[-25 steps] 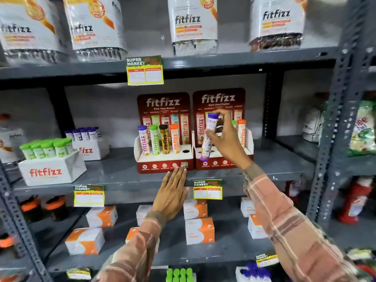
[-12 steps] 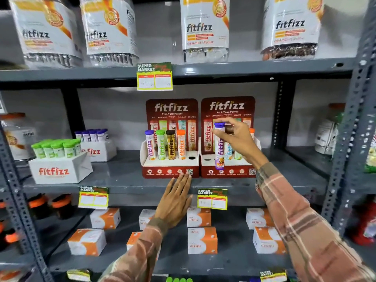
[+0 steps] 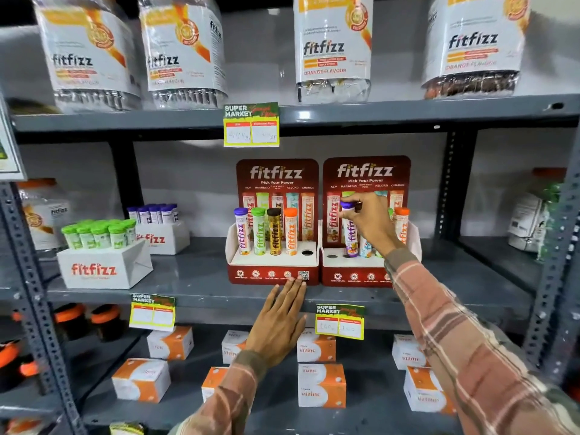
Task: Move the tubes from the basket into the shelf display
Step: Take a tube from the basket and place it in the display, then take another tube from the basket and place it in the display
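Note:
Two red fitfizz display stands sit side by side on the middle shelf. The left stand (image 3: 273,265) holds several upright tubes and has one vacant hole (image 3: 307,252) at its right end. My right hand (image 3: 370,222) grips a purple-capped tube (image 3: 349,233) by its top, upright, its base at a hole in the right stand (image 3: 354,271). A light-blue tube, a green one and an orange-capped tube (image 3: 401,227) stand behind my hand. My left hand (image 3: 279,321) lies flat, fingers spread, on the shelf edge, fingertips touching the left stand's front. No basket is in view.
White fitfizz boxes with green-capped tubes (image 3: 100,233) and purple-capped tubes (image 3: 153,213) stand at the left of the shelf. Large jars line the top shelf (image 3: 314,113). Orange-white cartons (image 3: 321,386) fill the lower shelf. A grey upright (image 3: 561,246) bounds the right side.
My right hand has brought the purple-capped tube from a tilt to upright and lowered it onto the right stand. My left hand has stayed on the shelf edge. The camera moved closer.

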